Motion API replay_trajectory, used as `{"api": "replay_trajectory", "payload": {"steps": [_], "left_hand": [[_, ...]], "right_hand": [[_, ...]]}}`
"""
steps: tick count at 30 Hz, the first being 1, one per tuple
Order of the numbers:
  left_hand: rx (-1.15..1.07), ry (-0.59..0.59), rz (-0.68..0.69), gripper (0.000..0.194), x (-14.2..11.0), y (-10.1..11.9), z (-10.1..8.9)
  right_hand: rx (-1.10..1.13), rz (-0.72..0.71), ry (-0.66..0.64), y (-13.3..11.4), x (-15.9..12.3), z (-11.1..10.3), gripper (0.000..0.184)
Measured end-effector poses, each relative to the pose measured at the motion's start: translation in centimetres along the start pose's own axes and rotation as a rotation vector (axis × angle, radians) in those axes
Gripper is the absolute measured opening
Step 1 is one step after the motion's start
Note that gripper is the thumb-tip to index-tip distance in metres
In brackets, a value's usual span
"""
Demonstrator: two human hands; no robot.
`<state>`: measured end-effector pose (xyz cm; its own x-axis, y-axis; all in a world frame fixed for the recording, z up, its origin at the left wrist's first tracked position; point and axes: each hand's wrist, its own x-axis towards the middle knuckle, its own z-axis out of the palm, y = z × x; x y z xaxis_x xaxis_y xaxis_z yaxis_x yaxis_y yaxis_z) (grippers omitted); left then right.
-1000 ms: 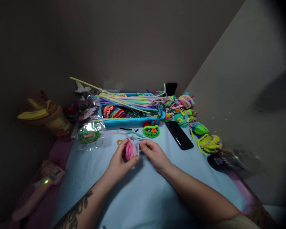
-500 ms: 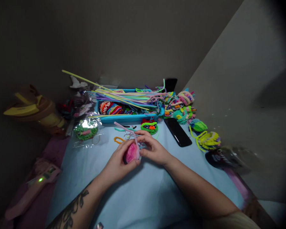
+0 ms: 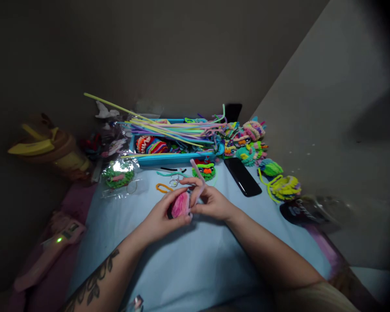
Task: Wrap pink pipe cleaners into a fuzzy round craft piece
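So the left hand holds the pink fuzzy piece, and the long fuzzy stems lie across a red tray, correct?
Not quite: the tray is blue, as the head view shows. The left hand holds the pink fuzzy piece, and the long fuzzy stems lie across that tray.

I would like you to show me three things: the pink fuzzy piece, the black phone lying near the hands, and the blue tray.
Pink fuzzy piece [image 3: 181, 204]: head view, its exposed pink side.
Black phone [image 3: 243, 177]: head view, its upper face.
Blue tray [image 3: 175, 160]: head view, its front wall.
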<state>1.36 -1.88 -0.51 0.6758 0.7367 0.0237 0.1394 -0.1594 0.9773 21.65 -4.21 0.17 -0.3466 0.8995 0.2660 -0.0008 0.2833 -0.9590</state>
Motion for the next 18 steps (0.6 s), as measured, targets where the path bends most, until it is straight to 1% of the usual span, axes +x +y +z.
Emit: {"api": "replay_trajectory", "payload": {"steps": [3,7,9,13,18], "left_hand": [[0.012,0.012,0.048,0.067,0.1,-0.2,-0.1],[0.05,0.048,0.113,0.064,0.2,-0.1,-0.2],[0.065,0.072,0.115,0.063,0.2,-0.1,-0.1],[0.095,0.111,0.099,0.059,0.2,-0.2,0.0],[0.081,0.104,0.107,0.058,0.1,-0.4,0.2]], "right_hand": [[0.098,-0.01,0.068,0.4,0.0,0.4,0.012],[0.118,-0.003,0.17,0.6,0.0,1.0,0.013],[0.12,0.009,0.21,0.7,0.0,1.2,0.014],[0.163,0.041,0.245,0.8,0.2,1.3,0.013],[0.15,0.076,0.326,1.0,0.3,1.4,0.016]]}}
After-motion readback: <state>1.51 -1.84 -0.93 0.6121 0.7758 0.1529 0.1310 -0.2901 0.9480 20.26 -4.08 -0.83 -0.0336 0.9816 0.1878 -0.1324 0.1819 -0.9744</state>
